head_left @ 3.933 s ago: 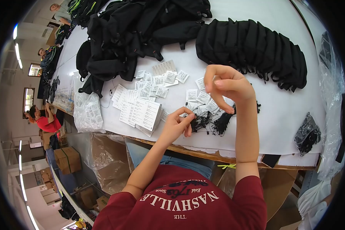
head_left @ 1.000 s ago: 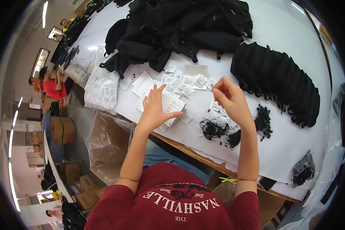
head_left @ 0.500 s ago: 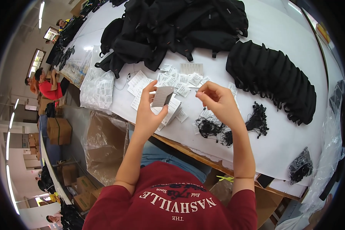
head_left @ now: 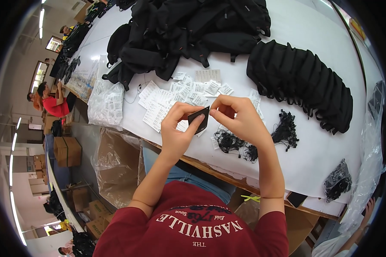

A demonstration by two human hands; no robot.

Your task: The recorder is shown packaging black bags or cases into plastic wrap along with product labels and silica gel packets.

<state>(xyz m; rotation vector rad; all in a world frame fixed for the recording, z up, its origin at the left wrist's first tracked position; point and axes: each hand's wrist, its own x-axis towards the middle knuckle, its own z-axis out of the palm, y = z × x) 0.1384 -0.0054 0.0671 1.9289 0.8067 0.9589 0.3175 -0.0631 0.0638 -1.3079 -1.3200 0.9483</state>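
- Head view: the left hand (head_left: 176, 130) is partly curled and grasps a small black card (head_left: 200, 121), thumb on its dark face, fingers behind. Clock directions run from this card, which is tilted above the table, near its near side.
- At 3 o'clock, just beside the card, the right hand (head_left: 243, 122) has thumb and forefinger brought together by the card's upper corner; whether they pinch something thin, I cannot tell. Its other fingers are folded in.
- The white table (head_left: 304, 169) has its wooden near edge (head_left: 218, 173) at 6 o'clock, between the hands and the person's body.
- White printed cards (head_left: 156, 107) lie at 10 o'clock, small label packets (head_left: 195, 89) at 12, both near the left hand.
- Black cord bundles (head_left: 286, 130) lie at 3 to 4 o'clock, partly beneath the right forearm.
- Bare tabletop opens at 4 o'clock, up to a clear bag of dark pieces (head_left: 337, 182).
- Stacked black bags (head_left: 300, 83) bound the room at 2 o'clock, a heap of black bags (head_left: 184, 36) at 12.
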